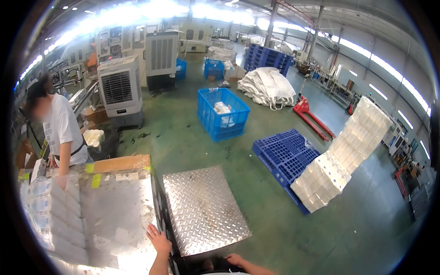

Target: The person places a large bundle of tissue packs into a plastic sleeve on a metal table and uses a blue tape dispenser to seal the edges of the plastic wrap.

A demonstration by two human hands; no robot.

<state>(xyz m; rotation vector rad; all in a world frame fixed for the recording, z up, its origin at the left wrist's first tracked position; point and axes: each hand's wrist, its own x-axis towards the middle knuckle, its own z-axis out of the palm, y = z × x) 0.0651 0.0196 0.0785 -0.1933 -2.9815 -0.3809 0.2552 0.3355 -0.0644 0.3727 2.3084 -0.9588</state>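
Head view: left hand [159,239] open on table edge [155,215], right hand [234,259] empty

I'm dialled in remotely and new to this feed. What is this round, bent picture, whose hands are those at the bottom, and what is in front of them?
It is one view from a fisheye camera on a person's head, looking down, so straight edges bend. No robot: the two bare hands at the lower edge are the wearer's. The left hand rests on the edge of a shiny table; the right hand lies at the near edge of a steel tread plate. Neither visibly holds anything. Wrapped white packs lie on the table's left. Another person stands beyond it. On the green floor are a blue crate and a blue pallet.
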